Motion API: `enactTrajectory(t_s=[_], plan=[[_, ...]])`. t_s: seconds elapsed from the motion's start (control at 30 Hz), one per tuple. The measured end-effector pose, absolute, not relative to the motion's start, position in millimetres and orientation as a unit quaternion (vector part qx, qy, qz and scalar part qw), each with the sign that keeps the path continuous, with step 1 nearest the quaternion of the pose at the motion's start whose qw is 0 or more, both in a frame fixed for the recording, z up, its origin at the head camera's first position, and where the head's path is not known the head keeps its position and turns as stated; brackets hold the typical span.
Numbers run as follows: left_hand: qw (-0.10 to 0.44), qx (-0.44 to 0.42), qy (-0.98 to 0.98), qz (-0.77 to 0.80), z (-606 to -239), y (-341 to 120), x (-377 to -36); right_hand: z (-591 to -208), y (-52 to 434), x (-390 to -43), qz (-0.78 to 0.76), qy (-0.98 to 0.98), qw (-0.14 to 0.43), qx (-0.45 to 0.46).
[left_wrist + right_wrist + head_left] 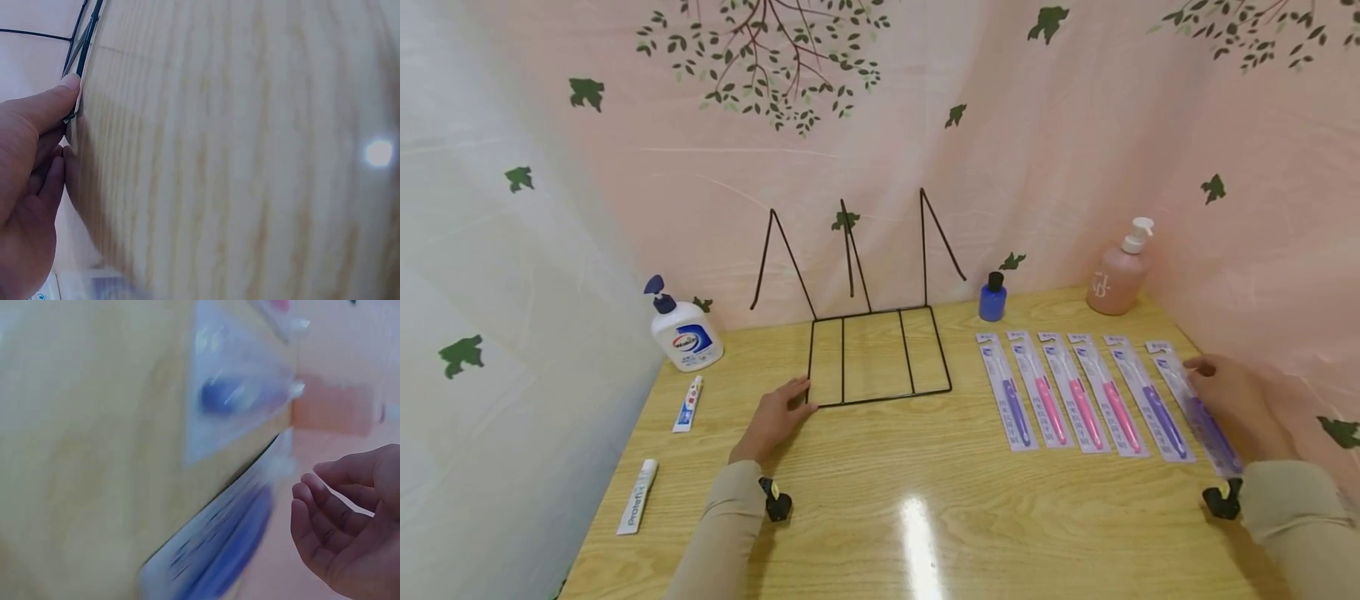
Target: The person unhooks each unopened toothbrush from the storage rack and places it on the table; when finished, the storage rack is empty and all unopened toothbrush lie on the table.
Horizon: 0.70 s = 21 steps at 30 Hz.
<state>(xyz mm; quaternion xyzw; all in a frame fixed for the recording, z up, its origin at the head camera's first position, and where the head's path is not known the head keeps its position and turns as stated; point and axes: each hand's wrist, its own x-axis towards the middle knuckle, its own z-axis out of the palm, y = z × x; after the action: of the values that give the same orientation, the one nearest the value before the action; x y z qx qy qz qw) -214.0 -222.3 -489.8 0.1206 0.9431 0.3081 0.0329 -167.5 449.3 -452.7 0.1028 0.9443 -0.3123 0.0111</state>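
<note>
My left hand (778, 417) pinches the front left corner of a black wire rack (880, 397), thumb on the wire in the left wrist view. The rack's base lies on the table, with three bent prongs rising at its back. My right hand (1236, 396) is beside the rightmost packaged toothbrush (1213, 433), which is purple. In the right wrist view the fingers (325, 519) are loosely bent with nothing between them, close to that blurred package. Several more packaged toothbrushes (1078, 392), purple and pink, lie in a row to its left.
A white pump bottle (688, 337) and two toothpaste-like tubes, one small (688, 404) and one larger (638, 497), are at the left. Along the back stand a blue bottle (992, 300) and a pink pump bottle (1117, 275). A patterned curtain (865, 150) hangs behind the table.
</note>
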Motion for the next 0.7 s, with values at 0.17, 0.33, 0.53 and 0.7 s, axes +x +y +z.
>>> enactTrajectory(t_s=[0.17,0.33,0.53,0.7], plan=[[0.039,0.117,0.941,0.316,-486.1,-221.4,-211.9,-431.9,416.1,-180.9,-0.293,0.952,-0.063,0.063],[0.043,0.104,0.939,0.326,-479.9,-219.4,-212.5,-408.9,376.3,-200.7,-0.294,0.947,-0.126,0.029],[0.028,0.088,0.943,0.321,-466.2,-217.5,-219.8,-386.4,319.4,-227.8,-0.314,0.929,-0.195,-0.022],[-0.007,0.076,0.949,0.306,-453.2,-218.6,-226.5,-374.4,268.0,-246.2,-0.340,0.923,-0.174,-0.040]])
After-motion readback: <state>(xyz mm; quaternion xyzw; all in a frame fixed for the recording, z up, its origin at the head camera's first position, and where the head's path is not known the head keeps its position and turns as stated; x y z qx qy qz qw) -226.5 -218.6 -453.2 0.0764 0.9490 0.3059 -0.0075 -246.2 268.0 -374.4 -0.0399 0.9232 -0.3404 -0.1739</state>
